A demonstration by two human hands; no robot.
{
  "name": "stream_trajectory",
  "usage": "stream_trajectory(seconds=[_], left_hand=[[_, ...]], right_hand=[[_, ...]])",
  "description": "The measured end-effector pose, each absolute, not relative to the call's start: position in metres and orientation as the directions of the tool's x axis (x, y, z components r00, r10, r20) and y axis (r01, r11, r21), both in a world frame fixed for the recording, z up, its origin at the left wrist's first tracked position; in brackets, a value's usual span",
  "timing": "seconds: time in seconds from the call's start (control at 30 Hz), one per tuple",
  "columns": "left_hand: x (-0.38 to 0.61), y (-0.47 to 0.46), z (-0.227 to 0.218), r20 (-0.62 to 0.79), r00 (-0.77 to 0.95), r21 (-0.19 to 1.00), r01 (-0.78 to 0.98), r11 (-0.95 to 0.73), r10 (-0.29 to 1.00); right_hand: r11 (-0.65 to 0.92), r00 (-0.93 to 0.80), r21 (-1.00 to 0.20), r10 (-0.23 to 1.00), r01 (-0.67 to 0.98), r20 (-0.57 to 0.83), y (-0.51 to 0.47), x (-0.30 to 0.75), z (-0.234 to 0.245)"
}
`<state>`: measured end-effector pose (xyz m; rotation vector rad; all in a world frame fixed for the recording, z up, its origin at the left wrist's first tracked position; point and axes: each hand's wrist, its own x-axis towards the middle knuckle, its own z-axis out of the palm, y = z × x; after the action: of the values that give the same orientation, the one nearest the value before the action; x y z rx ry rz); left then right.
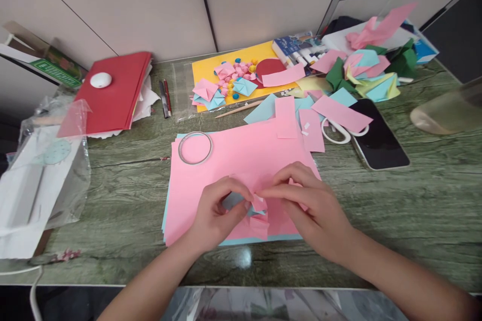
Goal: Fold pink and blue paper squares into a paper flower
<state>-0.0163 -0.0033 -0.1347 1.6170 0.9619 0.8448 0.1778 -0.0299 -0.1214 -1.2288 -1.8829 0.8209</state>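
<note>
our left hand (213, 215) and right hand (312, 205) meet at the fingertips, both pinched on a small folded pink-and-blue paper piece (259, 209) held just above the stack of pink sheets (241, 160). fingers of both hands curl closed around the piece; how its folds run, we cannot tell. the stack lies on the green wood-grain table (395, 200), near the front edge, with pale blue sheets showing under its left and lower borders.

on the stack's far left corner sits a clear tape ring (195, 148). right of the stack: white-handled scissors (341, 133) partly under pink slips, and a dark phone (378, 140) lying flat, touching the scissors' loop.

left side: a clear plastic bag with white contents (37, 180), then a red folder (113, 93) with a small white round object (101, 79) on top. two pens (165, 98) lie beside the folder.

farther back: a yellow sheet (211, 67) carrying folded pink and blue shapes and small coloured beads, a wooden stick (239, 109) at its near edge, a marker box (297, 49), and a heap of pink, green, yellow and blue paper scraps (371, 67) against the wall.
</note>
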Motion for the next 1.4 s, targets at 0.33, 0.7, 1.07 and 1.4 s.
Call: stream_trajectory(seconds=[0.33,0.7,1.07,1.4], left_hand=[[-0.014,-0.005,-0.133,0.133,0.407,0.957,0.185,-0.224,0.904],[-0.014,-0.010,-0.134,0.239,0.388,0.926,0.185,-0.329,0.890],[-0.017,-0.013,-0.137,0.322,0.399,0.867,0.241,-0.437,0.858],[-0.013,-0.020,-0.145,0.309,0.374,0.876,0.246,-0.414,0.874]], right_hand=[[0.370,-0.279,-0.809,0.923,0.456,0.265,-0.031,0.177,-0.120],[0.543,-0.303,-0.596,0.835,0.591,0.460,-0.033,0.176,-0.122],[0.576,-0.288,-0.532,0.799,0.621,0.528,-0.036,0.176,-0.123],[0.499,-0.178,-0.685,0.856,0.531,0.486,-0.030,0.167,-0.125]])
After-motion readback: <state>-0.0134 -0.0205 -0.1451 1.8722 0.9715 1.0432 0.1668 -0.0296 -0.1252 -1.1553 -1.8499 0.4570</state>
